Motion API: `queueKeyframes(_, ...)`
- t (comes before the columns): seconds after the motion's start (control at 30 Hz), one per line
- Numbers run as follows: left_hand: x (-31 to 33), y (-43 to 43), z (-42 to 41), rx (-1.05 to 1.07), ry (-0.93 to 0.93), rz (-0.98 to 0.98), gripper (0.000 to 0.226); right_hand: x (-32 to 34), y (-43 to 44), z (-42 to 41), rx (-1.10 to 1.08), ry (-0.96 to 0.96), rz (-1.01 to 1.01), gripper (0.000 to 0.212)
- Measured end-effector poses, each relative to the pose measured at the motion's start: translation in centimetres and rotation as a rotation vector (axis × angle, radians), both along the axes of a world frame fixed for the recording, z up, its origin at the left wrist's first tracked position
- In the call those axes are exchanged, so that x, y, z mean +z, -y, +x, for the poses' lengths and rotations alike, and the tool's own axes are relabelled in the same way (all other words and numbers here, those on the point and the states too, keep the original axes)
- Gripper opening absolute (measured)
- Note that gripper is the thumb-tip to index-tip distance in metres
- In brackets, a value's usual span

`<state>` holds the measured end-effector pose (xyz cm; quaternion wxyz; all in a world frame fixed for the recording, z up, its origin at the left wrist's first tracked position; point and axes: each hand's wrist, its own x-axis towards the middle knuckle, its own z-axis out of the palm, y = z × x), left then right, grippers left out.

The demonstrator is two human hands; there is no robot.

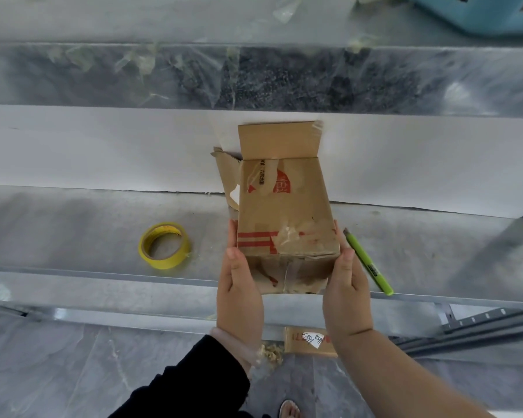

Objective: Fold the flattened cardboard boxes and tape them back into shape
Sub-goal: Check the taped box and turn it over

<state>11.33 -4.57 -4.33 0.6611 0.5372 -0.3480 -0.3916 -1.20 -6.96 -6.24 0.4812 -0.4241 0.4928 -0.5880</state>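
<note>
Both my hands clasp a worn cardboard box (284, 218) at the near edge of a metal table (73, 224). My left hand (239, 291) lies flat against the box's left side and my right hand (346, 291) against its right. The fingers run straight along the walls and each thumb rests near the top front corner, so the box is squeezed between my two palms.

The box is set up in shape, its long side running away from me. The closed end faces me, with a seam down its middle and patches of clear tape over it. At the far end the box is open: one flap (277, 140) stands up and another flap (228, 176), torn, splays out to the left. Red print and old tape mark the top face. The far part of the box overlaps a white board (103, 146) lying across the table.

One roll of yellow tape (164, 245) lies flat to the left, well apart from the box. A slim green tool with a dark tip (369, 263) lies just beside my right hand. A black sleeve (200, 378) covers my left forearm. Below the table edge a cardboard piece (310, 342) bears a white label. A blue basket (477, 13) sits at the far right.
</note>
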Motion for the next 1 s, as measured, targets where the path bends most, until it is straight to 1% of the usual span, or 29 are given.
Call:
queueKeyframes(0.17,-0.2,0.3,0.7,-0.036,0.040,-0.022,0.046,0.4,-0.4,0.4,-0.020,0.072,0.044,0.040)
queueKeyframes(0.23,-0.4,0.5,1.1,-0.047,0.051,-0.008,0.050,0.9,-0.5,0.4,-0.002,0.062,0.058,0.041)
queueKeyframes(0.33,-0.3,0.4,1.0,-0.104,0.195,-0.109,0.049,1.6,-0.3,0.7,0.059,-0.031,0.025,0.069)
queueKeyframes(0.37,-0.5,0.4,1.0,-0.114,0.234,-0.129,0.053,1.6,-0.2,0.7,0.059,-0.083,0.013,0.073)
queueKeyframes(0.43,-1.4,0.7,1.6,-0.108,0.300,-0.121,0.063,1.3,0.0,0.7,0.021,-0.173,-0.015,0.072)
queueKeyframes(0.5,-1.9,1.0,2.2,-0.109,0.311,-0.105,0.066,0.6,0.2,0.5,-0.026,-0.215,-0.053,0.069)
queueKeyframes(0.57,-2.1,1.0,2.5,-0.122,0.296,-0.096,0.060,-0.1,0.3,0.3,-0.044,-0.212,-0.079,0.064)
queueKeyframes(0.63,-2.2,1.0,2.7,-0.171,0.241,-0.079,0.050,-0.4,0.4,0.1,-0.048,-0.132,-0.046,0.058)
queueKeyframes(0.67,-2.2,0.8,2.8,-0.202,0.210,-0.064,0.049,-0.3,0.4,0.0,-0.048,-0.075,0.003,0.054)
queueKeyframes(0.73,-2.0,0.6,3.1,-0.261,0.111,-0.023,0.050,0.2,0.4,-0.4,-0.021,0.005,0.106,0.046)
queueKeyframes(0.8,-1.4,0.5,3.6,-0.287,-0.026,0.037,0.051,0.8,0.1,-0.6,0.024,0.012,0.146,0.041)
queueKeyframes(0.83,-0.9,0.6,3.6,-0.284,-0.064,0.049,0.053,1.0,0.0,-0.7,0.042,0.020,0.150,0.042)
queueKeyframes(0.87,-0.4,0.6,3.3,-0.270,-0.058,0.041,0.054,1.3,-0.2,-0.5,0.051,0.011,0.140,0.050)
queueKeyframes(0.93,0.8,0.9,2.2,-0.203,0.110,0.024,0.060,2.0,-0.1,0.0,0.046,-0.069,0.095,0.069)
queueKeyframes(0.97,1.3,1.1,1.5,-0.147,0.194,0.039,0.064,2.5,0.2,0.3,0.033,-0.099,0.087,0.071)
queueKeyframes(1.0,1.7,1.4,0.9,-0.082,0.232,0.065,0.067,2.9,0.5,0.6,0.018,-0.125,0.092,0.068)
